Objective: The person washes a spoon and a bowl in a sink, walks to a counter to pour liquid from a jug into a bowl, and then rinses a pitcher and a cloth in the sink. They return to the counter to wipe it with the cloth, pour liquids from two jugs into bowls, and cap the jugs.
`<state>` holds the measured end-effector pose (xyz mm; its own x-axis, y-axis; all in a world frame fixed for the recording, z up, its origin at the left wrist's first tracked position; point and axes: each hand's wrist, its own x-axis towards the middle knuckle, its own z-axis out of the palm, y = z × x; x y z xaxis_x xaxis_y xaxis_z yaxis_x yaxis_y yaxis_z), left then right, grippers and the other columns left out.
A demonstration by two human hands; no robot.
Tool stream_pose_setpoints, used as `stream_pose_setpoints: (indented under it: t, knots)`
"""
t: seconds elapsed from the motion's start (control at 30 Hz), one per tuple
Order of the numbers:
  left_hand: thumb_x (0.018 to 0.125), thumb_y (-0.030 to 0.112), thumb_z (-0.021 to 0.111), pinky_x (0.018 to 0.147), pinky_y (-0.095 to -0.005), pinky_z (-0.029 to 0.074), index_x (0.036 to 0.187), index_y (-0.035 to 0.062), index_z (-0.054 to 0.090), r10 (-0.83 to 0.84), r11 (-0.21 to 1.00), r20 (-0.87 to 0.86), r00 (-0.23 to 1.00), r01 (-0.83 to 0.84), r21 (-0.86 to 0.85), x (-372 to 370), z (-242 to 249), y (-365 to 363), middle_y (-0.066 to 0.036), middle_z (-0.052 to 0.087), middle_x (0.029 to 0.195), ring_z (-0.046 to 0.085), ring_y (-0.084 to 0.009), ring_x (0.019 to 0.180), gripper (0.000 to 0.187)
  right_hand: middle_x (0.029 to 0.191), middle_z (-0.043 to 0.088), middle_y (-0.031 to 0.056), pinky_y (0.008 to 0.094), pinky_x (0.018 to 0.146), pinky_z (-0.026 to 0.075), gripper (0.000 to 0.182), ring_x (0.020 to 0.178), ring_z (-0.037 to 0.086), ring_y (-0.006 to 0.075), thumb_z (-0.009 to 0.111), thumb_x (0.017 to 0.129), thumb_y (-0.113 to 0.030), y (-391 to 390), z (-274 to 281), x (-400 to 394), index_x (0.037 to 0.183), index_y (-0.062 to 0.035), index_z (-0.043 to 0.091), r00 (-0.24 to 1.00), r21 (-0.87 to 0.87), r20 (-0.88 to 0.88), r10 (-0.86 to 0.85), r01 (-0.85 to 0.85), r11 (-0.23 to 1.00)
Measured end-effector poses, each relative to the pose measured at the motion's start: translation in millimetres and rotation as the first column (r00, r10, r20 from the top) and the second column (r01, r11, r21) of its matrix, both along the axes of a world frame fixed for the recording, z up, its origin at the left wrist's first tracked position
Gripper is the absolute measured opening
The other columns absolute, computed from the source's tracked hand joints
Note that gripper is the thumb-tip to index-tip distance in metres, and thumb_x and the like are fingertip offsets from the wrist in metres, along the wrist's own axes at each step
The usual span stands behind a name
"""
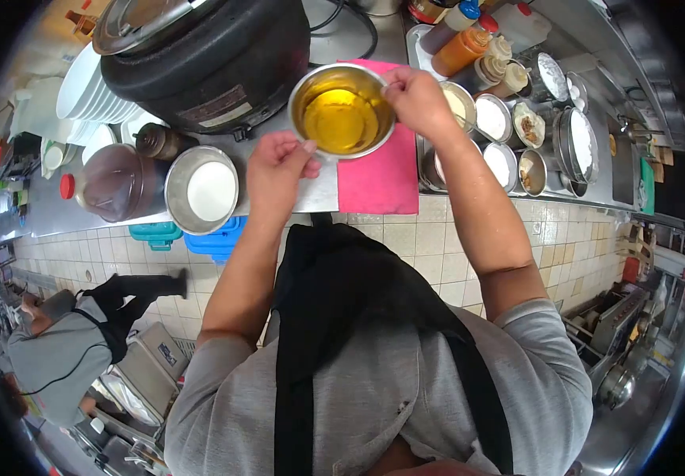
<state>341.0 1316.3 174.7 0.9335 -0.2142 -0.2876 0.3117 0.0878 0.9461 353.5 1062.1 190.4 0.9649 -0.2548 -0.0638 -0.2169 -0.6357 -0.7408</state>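
Between my hands is a round metal bowl (pixel 342 111) with clear yellow liquid in it, over a pink cloth (pixel 378 181) on the metal counter. My right hand (pixel 418 97) grips the bowl's right rim between thumb and fingers. At the bowl's lower left edge is my left hand (pixel 284 157), its thumb and fingertips pinched together against the rim. To the left, a metal bowl (pixel 202 190) of white content stands near the counter's front edge.
A large black pot (pixel 207 67) stands behind on the left, beside a red-capped jug (pixel 112 186) and stacked white bowls (pixel 88 91). Sauce bottles (pixel 461 51) and metal containers (pixel 495 117) line the right. A co-worker (pixel 65 349) is at the lower left.
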Motion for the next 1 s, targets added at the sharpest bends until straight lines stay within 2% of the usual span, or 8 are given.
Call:
stream_pose_setpoints:
  t: [0.13, 0.2, 0.47, 0.57, 0.63, 0.87, 0.9, 1.0]
  knots:
    - [0.087, 0.005, 0.068, 0.057, -0.0267, 0.054, 0.101, -0.0038, 0.054, -0.091, 0.995, 0.034, 0.995, 0.093, -0.041, 36, -20, -48, -0.011, 0.065, 0.081, 0.064, -0.0152, 0.064, 0.021, 0.084, 0.070, 0.0117, 0.0329, 0.072, 0.051, 0.021, 0.075, 0.066, 0.0206, 0.063, 0.085, -0.013, -38, -3, 18, 0.101, 0.0003, 0.068, 0.993, -0.146, 0.064, -0.098, 0.106, 0.984]
    - [0.086, 0.003, 0.068, 0.056, -0.0269, 0.054, 0.100, -0.0045, 0.052, -0.114, 0.990, 0.051, 0.992, 0.117, -0.073, 51, -31, -68, -0.012, 0.065, 0.080, 0.065, -0.0161, 0.063, 0.022, 0.093, 0.070, 0.0181, 0.0387, 0.081, 0.052, 0.022, 0.090, 0.067, 0.0333, 0.060, 0.082, -0.014, -55, -8, 28, 0.099, -0.0043, 0.070, 0.984, -0.167, 0.047, -0.171, 0.176, 0.970]
    - [0.090, 0.009, 0.064, 0.065, -0.0294, 0.056, 0.113, -0.0034, 0.052, -0.168, 0.983, 0.035, 0.985, 0.170, -0.069, 66, -62, -89, -0.012, 0.066, 0.092, 0.065, -0.0176, 0.071, 0.028, 0.096, 0.070, 0.0159, 0.0386, 0.084, 0.052, 0.026, 0.094, 0.066, 0.0325, 0.062, 0.083, -0.021, -89, -47, 43, 0.105, -0.0095, 0.071, 0.977, -0.213, 0.069, -0.202, 0.212, 0.954]
    - [0.093, 0.013, 0.061, 0.072, -0.0327, 0.056, 0.122, -0.0020, 0.049, -0.219, 0.964, -0.063, 0.974, 0.207, -0.165, 26, -59, -48, -0.015, 0.065, 0.104, 0.066, -0.0198, 0.078, 0.036, 0.105, 0.070, 0.0149, 0.0342, 0.084, 0.051, 0.037, 0.093, 0.068, 0.0249, 0.066, 0.087, -0.026, -87, -40, 21, 0.117, -0.0051, 0.066, 0.970, -0.124, 0.161, -0.185, 0.206, 0.971]
    - [0.094, 0.016, 0.059, 0.076, -0.0361, 0.056, 0.130, 0.0001, 0.043, -0.197, 0.969, -0.166, 0.966, 0.166, -0.182, -11, -64, -11, -0.017, 0.063, 0.112, 0.067, -0.0228, 0.084, 0.042, 0.103, 0.069, 0.0039, 0.0244, 0.074, 0.050, 0.031, 0.087, 0.062, 0.0095, 0.064, 0.091, -0.019, -80, -27, -13, 0.119, -0.0040, 0.065, 0.961, -0.051, 0.226, -0.160, 0.175, 0.983]
    - [0.096, 0.042, 0.055, 0.078, -0.0418, 0.058, 0.135, 0.0015, 0.032, 0.404, 0.870, -0.397, 0.824, -0.480, -0.112, -73, -68, 114, -0.022, 0.053, 0.119, 0.067, -0.0338, 0.087, 0.060, 0.083, 0.063, 0.0007, 0.0207, 0.061, 0.044, 0.026, 0.069, 0.054, 0.0065, 0.065, 0.092, -0.016, -29, -16, -188, 0.114, -0.0007, 0.065, 0.953, 0.332, 0.002, -0.301, 0.284, 0.900]
    - [0.095, 0.035, 0.058, 0.066, -0.0402, 0.060, 0.131, 0.0029, 0.031, 0.444, 0.827, -0.387, 0.808, -0.536, -0.170, -67, -74, 129, -0.021, 0.054, 0.113, 0.068, -0.0343, 0.079, 0.055, 0.084, 0.064, 0.0006, 0.0208, 0.061, 0.044, 0.026, 0.068, 0.055, 0.0069, 0.065, 0.092, -0.015, -23, -18, -208, 0.113, -0.0002, 0.065, 0.950, 0.387, -0.014, -0.311, 0.292, 0.875]
    - [0.094, 0.018, 0.056, 0.065, -0.0397, 0.061, 0.133, 0.0013, 0.031, 0.533, 0.825, -0.252, 0.807, -0.562, -0.056, -51, -76, 148, -0.022, 0.054, 0.113, 0.067, -0.0349, 0.080, 0.049, 0.083, 0.064, -0.0001, 0.0205, 0.061, 0.045, 0.026, 0.069, 0.055, 0.0068, 0.064, 0.092, -0.015, -19, -36, -258, 0.114, -0.0018, 0.065, 0.934, 0.473, -0.090, -0.346, 0.346, 0.810]
